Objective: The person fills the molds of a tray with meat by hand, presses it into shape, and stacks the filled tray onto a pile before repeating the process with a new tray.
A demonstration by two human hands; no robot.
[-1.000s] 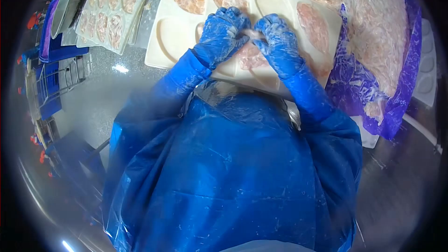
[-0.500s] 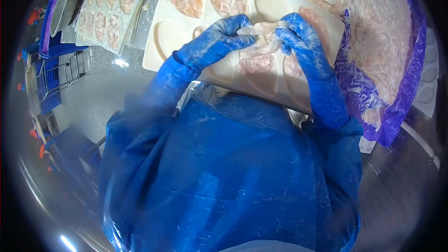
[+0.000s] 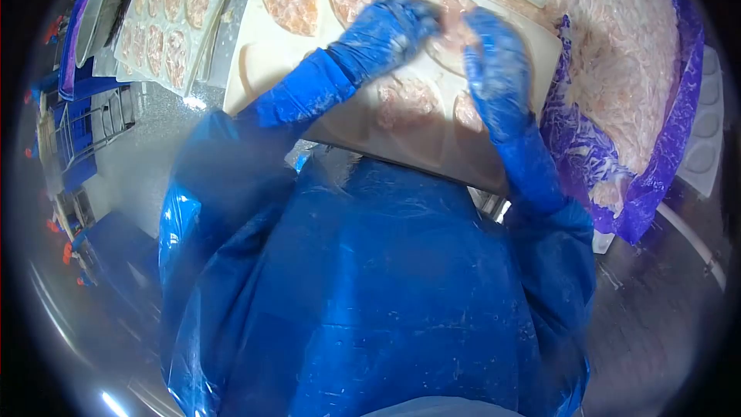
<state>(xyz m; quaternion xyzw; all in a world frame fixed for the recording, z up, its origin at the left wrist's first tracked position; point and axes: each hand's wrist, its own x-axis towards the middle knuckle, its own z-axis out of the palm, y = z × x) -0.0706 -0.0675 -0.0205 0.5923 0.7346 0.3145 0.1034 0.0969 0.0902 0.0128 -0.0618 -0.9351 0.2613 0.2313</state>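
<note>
A cream moulded tray [image 3: 255, 23] with rounded cavities lies before me, some cavities holding pale pink raw meat [image 3: 289, 0]. A thin piece of raw meat [image 3: 454, 19] spans the gap between my hands, over a cavity in the tray's far row. My left hand [image 3: 394, 31], in a blue glove, has its fingers bent and closed at the left side of this piece. My right hand [image 3: 498, 69], gloved too, is at its right side, fingertips against the meat. Both hands are smeared by motion, so their exact grip is partly hidden.
A large heap of raw meat [image 3: 617, 54] lies on purple plastic film [image 3: 668, 139] to the right. Smaller filled trays [image 3: 162, 27] are stacked at the left. A white moulded tray [image 3: 702, 123] shows at the far right. A blue rack [image 3: 81, 135] stands at the left.
Both hands have moved away from me with the piece of meat, from above the tray's middle to a cavity in the far row. The view has shifted slightly.
</note>
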